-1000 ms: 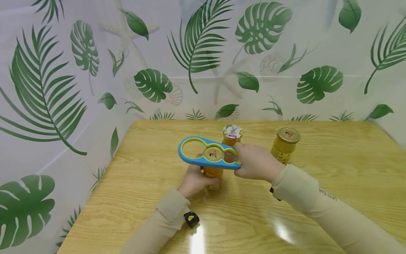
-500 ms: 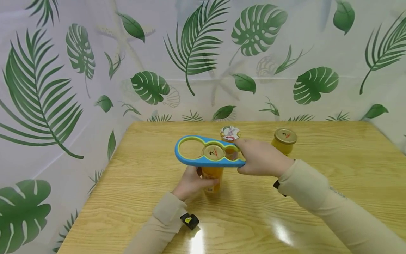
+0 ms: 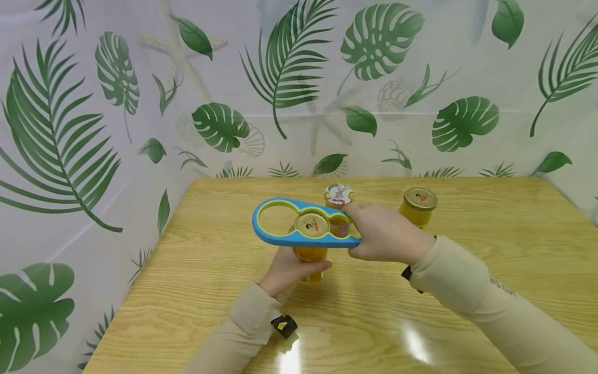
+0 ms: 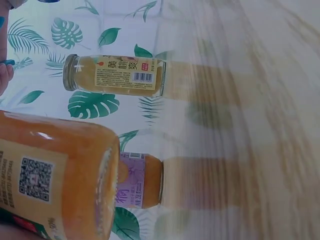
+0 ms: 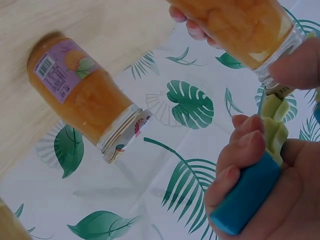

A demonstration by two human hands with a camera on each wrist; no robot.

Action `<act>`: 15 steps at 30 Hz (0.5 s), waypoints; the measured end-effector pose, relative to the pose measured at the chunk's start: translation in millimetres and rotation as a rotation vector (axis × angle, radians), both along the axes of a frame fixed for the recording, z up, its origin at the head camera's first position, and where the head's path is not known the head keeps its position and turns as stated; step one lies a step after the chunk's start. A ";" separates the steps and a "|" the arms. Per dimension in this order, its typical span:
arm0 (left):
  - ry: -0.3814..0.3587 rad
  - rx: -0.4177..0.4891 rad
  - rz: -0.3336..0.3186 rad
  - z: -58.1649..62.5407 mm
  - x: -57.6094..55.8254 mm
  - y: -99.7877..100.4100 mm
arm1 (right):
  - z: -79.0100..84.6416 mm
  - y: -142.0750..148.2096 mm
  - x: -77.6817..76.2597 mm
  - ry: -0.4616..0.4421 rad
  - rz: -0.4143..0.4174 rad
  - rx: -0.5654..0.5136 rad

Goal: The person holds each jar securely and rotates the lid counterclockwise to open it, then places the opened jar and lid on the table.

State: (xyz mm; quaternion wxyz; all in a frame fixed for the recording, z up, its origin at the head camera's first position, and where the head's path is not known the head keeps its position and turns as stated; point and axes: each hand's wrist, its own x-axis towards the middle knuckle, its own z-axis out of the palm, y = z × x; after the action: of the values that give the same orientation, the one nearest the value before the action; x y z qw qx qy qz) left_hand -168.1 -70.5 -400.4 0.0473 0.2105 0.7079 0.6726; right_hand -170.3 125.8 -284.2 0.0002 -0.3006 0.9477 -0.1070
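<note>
A jar of orange fruit (image 3: 312, 253) is in my left hand (image 3: 286, 271), which grips it round the side. Its base is off the table, as the left wrist view of the jar (image 4: 85, 175) shows. Over its gold lid (image 3: 312, 224) lies a blue jar opener (image 3: 280, 240) with a yellow-green lining and several round openings; the lid sits in a middle one. My right hand (image 3: 390, 234) grips the opener's end. In the right wrist view, fingers curl round the blue handle (image 5: 250, 195), with the thumb near the jar's neck.
Behind the opener stands a jar with a white patterned lid (image 3: 339, 193) and a purple label (image 5: 67, 67). Farther right is a yellow jar with a gold lid (image 3: 418, 208). The wooden table (image 3: 219, 218) meets a leaf-print backdrop (image 3: 299, 124).
The held jar and opener have come up slightly, looking a little larger in the head view. The right hand and forearm have shifted right, covering more of the yellow jar. Both grips stay the same.
</note>
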 end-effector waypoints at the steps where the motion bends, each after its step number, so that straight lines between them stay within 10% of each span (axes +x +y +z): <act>1: -0.008 -0.003 0.011 0.6 0.0 0.8 | 0.2 0.4 0.7 -0.006 0.003 -0.003; 15: 0.066 -0.088 0.005 2.2 1.7 0.4 | 4.2 7.8 -0.6 0.010 0.088 -0.027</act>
State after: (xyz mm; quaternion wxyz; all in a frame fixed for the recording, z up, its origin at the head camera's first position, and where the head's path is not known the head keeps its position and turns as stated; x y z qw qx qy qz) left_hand -166.4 -70.1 -398.3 0.0314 0.2284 0.7385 0.6336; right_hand -170.8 133.6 -280.0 -0.0038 -0.3424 0.9321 -0.1183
